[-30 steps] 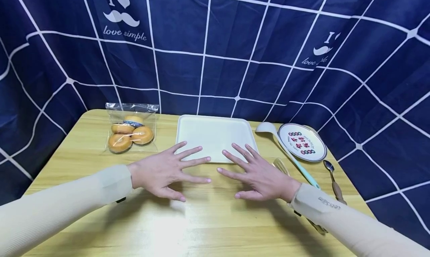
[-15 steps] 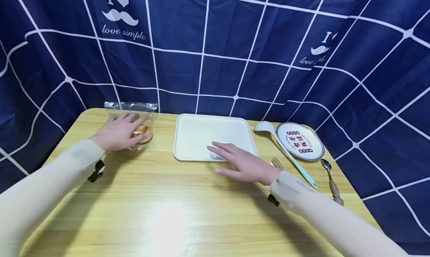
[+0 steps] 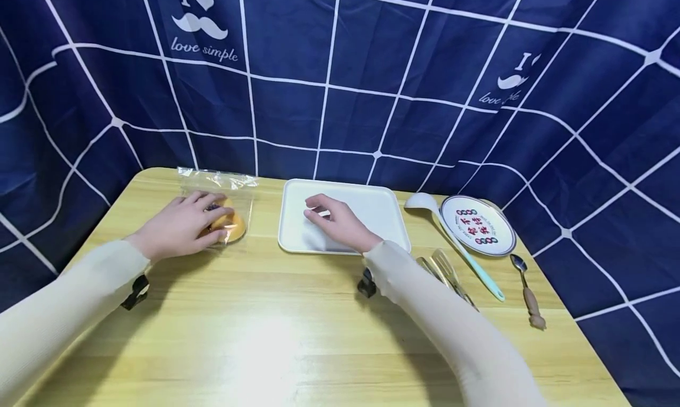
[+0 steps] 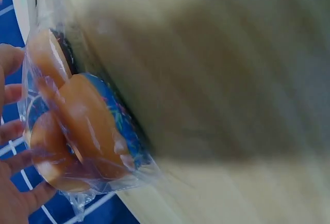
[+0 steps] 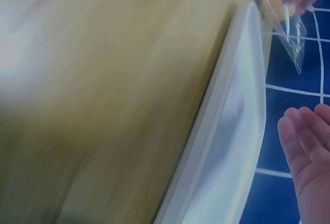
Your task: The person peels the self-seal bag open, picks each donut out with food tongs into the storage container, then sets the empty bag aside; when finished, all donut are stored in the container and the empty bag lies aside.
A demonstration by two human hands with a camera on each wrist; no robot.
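Note:
A clear plastic bag point(image 3: 249, 201) of doughnuts point(image 4: 85, 126) lies at the table's back left. Blue icing with sprinkles shows on one doughnut in the left wrist view. My left hand point(image 3: 183, 224) grips the bag from above, its fingers and thumb bent round the doughnuts and hiding part of them. Over the white rectangular tray point(image 3: 372, 209), my right hand point(image 3: 342, 221) hovers with loosely bent fingers and holds nothing. In the right wrist view that hand point(image 5: 312, 157) appears beside the tray's rim point(image 5: 227, 110), palm visible.
Right of the tray lie a white ladle point(image 3: 462, 250) with a mint handle, metal utensils point(image 3: 446, 271) partly behind my right sleeve, a printed plate point(image 3: 478, 225) and a wooden-handled spoon point(image 3: 526, 289). A blue checked curtain point(image 3: 287, 111) stands behind the wooden table point(image 3: 297, 318).
My left hand has gone from mid-table to the bag and taken hold of it; the bag has shifted slightly. My right hand has moved left over the tray, its spread fingers now relaxed.

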